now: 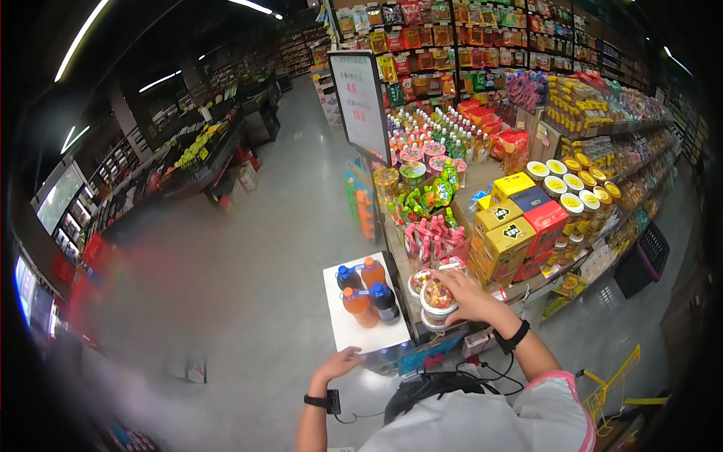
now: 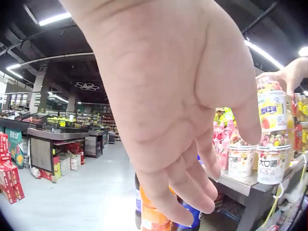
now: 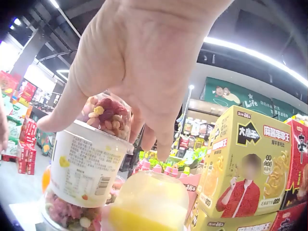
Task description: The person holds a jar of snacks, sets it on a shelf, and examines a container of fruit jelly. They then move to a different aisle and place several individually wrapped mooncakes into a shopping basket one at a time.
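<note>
My right hand [image 1: 473, 300] grips a white yogurt cup [image 3: 86, 166] with a clear domed top full of cereal and dried fruit. In the left wrist view this upper cup [image 2: 273, 114] stands on a lower cup [image 2: 271, 163] of the same kind, beside another yogurt cup [image 2: 240, 160] at the counter's edge. My left hand [image 1: 340, 364], fingers extended, is by the near edge of a white board [image 1: 343, 340]. Orange drink bottles [image 1: 361, 309] and dark bottles with blue caps [image 1: 385, 305] stand on that board. A clear dome with yellow contents [image 3: 150, 204] is close in front of the right hand.
Right of the cups are stacked yellow noodle boxes [image 1: 508, 239] and a red box [image 1: 544, 218]. Pink-capped pouches [image 1: 433, 237] lie behind the cups. A price sign [image 1: 361, 102] rises at the counter's corner. Lidded tubs [image 1: 572, 203] fill the right side; grey floor [image 1: 256, 301] extends left.
</note>
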Available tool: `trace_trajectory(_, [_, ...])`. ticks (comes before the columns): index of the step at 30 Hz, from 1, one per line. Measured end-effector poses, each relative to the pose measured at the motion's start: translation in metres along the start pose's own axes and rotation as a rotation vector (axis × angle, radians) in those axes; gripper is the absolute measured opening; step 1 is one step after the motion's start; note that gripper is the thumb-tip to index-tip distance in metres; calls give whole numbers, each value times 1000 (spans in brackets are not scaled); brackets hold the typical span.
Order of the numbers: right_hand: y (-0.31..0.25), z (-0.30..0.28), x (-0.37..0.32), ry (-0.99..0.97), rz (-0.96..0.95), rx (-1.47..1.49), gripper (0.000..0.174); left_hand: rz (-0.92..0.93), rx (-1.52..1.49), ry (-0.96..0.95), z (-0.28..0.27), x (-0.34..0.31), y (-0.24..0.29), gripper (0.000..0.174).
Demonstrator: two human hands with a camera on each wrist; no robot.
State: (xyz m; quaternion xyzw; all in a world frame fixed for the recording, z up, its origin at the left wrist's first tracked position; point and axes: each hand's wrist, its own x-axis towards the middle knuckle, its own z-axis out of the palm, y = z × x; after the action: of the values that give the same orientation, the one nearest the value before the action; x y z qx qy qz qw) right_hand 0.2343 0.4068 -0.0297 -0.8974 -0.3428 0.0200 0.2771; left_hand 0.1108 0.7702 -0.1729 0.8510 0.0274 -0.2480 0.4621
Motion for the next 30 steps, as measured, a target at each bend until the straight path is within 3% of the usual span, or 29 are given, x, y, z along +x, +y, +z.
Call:
trace_trajectory(5, [-7,-7,-26,294,20,69,83,-191,-384,231,3,-31,-55,48])
trace_trajectory(8, [3,-6,-52,341,193,24,76,-334,-662,479,20,-51,-89,46])
trace_trajectory(11, [30,10,-79,168,417,-153,67,-356,-974,566,40,-75,-100,45])
trace_trajectory(14, [41,21,-108,-109,726,-223,61,-404,-1021,578,54,-86,-91,43])
trace_trajectory(16, [76,39,-131,-217,792,-123,62,-418,-1004,592,60,-78,-92,41])
trace_trajectory(17, [88,43,-140,-271,827,-72,62,-413,-988,590,62,-72,-90,41])
trace_trajectory(21, [96,26,-171,-57,797,20,60,-313,-898,567,73,-32,-57,41])
trace_trajectory(24, [111,21,-200,-36,849,-83,57,-287,-631,429,88,9,-8,45])
trace_trajectory(27, [122,19,-246,-52,926,-77,60,-78,277,252,114,31,34,54])
trace_trajectory(30, [159,41,-315,-22,994,-3,56,-195,497,166,154,55,23,61])
